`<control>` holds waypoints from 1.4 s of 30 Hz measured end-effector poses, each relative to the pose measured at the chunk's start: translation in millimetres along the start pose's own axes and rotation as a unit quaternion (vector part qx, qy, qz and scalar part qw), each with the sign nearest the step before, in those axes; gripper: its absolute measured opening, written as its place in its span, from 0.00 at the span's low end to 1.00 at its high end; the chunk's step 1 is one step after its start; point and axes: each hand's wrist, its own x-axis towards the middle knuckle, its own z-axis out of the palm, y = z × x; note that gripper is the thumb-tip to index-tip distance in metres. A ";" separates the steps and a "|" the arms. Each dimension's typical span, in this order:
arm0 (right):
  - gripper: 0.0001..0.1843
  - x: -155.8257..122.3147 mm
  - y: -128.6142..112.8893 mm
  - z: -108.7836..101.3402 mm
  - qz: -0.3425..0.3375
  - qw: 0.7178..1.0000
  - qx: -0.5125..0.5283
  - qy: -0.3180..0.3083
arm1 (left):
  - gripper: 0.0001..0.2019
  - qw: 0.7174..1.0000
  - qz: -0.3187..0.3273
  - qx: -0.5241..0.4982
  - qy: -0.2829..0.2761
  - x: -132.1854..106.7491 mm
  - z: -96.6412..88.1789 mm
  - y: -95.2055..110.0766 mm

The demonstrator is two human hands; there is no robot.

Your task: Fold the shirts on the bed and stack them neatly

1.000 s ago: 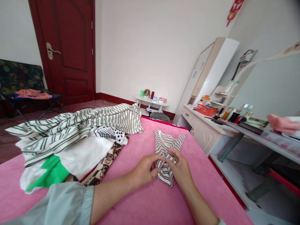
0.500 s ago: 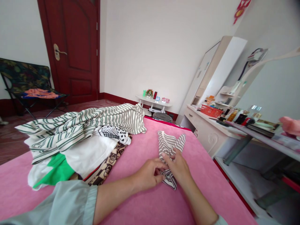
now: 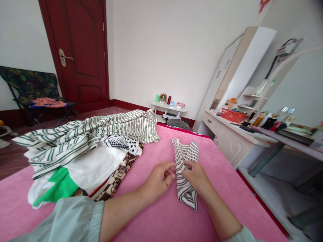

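A small striped garment [image 3: 185,185], white with dark stripes, lies folded into a narrow shape on the pink bed cover [image 3: 148,215]. My right hand [image 3: 199,178] rests on its right side, fingers and thumb pinching the cloth near the middle. At the garment's left edge is my left hand [image 3: 161,176], its fingers curved and apart from the thumb, with no cloth between them. The fingertips come close to the striped edge; whether they touch it I cannot tell.
Left on the bed lies a heap with a green-striped cloth [image 3: 101,129], a white and green garment [image 3: 98,164] and a brown patterned cloth [image 3: 118,178]. A dressing table [image 3: 234,144] with a red basket [image 3: 233,115] stands right. A folding chair [image 3: 32,87] is far left.
My left hand has come off the garment and now sits just left of it. My right hand has closed on the cloth; the garment's left side is now folded inward and narrower.
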 end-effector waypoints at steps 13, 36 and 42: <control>0.34 -36.1 -33.5 -51.0 0.032 0.989 -0.085 -0.113 | 0.30 0.991 -0.050 0.121 0.015 0.6 -17.7 -0.6; 0.10 42.4 -44.9 -160.5 0.085 0.996 -0.025 -0.030 | 0.33 0.954 -0.092 0.277 0.073 11.0 -20.2 -22.3; 0.17 140.3 -32.8 -189.1 -0.022 0.937 -0.336 0.097 | 0.33 0.947 -0.101 0.299 0.063 12.1 -19.5 -22.6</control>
